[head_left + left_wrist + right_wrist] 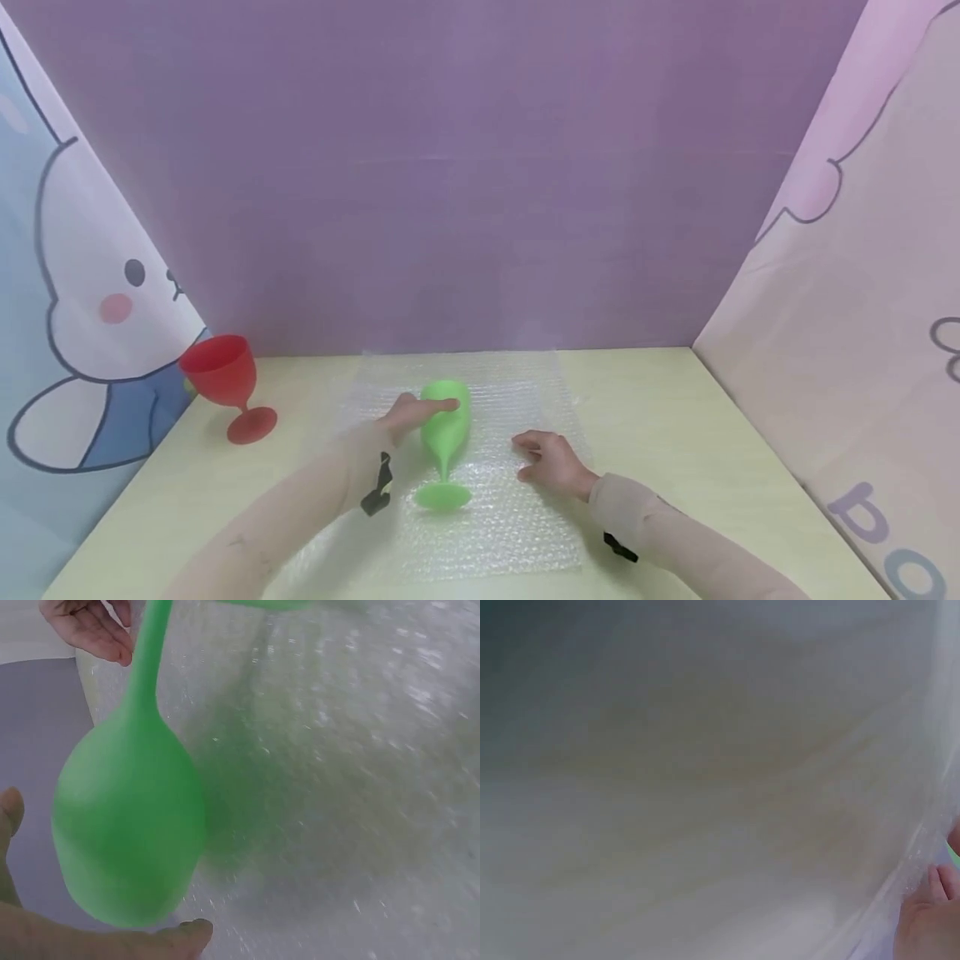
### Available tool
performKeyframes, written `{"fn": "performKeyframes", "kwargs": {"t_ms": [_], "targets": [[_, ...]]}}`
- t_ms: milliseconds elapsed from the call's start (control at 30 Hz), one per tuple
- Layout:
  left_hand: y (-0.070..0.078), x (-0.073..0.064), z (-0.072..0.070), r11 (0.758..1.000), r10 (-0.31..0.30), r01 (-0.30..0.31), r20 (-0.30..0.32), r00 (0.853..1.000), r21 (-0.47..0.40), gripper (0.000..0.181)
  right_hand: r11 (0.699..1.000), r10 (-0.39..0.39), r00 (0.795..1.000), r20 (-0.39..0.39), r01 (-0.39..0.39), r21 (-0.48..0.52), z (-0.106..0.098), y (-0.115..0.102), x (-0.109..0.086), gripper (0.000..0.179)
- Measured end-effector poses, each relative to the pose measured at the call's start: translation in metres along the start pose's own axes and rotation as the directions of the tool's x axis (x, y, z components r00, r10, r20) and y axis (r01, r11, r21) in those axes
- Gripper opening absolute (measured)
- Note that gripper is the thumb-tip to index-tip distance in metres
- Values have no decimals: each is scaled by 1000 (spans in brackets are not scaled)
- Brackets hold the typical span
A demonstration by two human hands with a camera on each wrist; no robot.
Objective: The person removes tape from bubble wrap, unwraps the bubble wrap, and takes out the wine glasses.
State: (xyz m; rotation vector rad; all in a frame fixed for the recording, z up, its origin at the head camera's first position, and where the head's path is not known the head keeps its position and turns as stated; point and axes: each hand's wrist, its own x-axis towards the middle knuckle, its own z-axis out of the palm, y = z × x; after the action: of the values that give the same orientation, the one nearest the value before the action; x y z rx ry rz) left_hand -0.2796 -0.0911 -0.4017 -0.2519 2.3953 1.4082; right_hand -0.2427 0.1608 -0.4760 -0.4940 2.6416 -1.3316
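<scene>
A green plastic goblet (pixel 445 437) lies tilted over the bubble wrap (pixel 517 533), its round foot toward me and its bowl pointing away. My left hand (pixel 405 417) grips the bowl from the left, the thumb across its upper side; the other fingers are mostly hidden behind it. In the left wrist view the green bowl (pixel 127 821) sits between thumb and fingers. To the right, my right hand (pixel 553 462) holds nothing, its fingers loosely bent over the sheet's right part. The right wrist view shows mostly a blurred pale surface, with the right hand (pixel 930 922) at its edge.
A red goblet (pixel 225 375) stands upright at the left back of the pale yellow table (pixel 660 433). Behind the table rises a purple wall (pixel 465 183); printed panels with cartoon figures flank both sides.
</scene>
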Motion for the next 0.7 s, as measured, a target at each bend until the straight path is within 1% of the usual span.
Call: {"fn": "performKeyframes", "kwargs": {"t_ms": [133, 200, 367, 500, 700], "targets": [[0, 12, 11, 997, -16, 15, -18, 1000, -70, 97, 997, 32, 999, -1, -32, 65, -1, 3, 0, 52], [-1, 17, 16, 996, -19, 17, -19, 1000, -88, 94, 995, 46, 999, -5, -45, 86, -1, 4, 0, 52], [-7, 24, 21, 997, -17, 14, -37, 999, -81, 87, 994, 63, 998, -10, -62, 92, 0, 2, 0, 52], [-9, 29, 24, 997, -23, 19, -48, 999, -76, 87, 994, 68, 998, -6, -67, 91, 0, 1, 0, 52], [-8, 32, 28, 998, -7, 4, -53, 999, -56, 86, 995, 56, 998, -10, -55, 85, -1, 0, 0, 52]]}}
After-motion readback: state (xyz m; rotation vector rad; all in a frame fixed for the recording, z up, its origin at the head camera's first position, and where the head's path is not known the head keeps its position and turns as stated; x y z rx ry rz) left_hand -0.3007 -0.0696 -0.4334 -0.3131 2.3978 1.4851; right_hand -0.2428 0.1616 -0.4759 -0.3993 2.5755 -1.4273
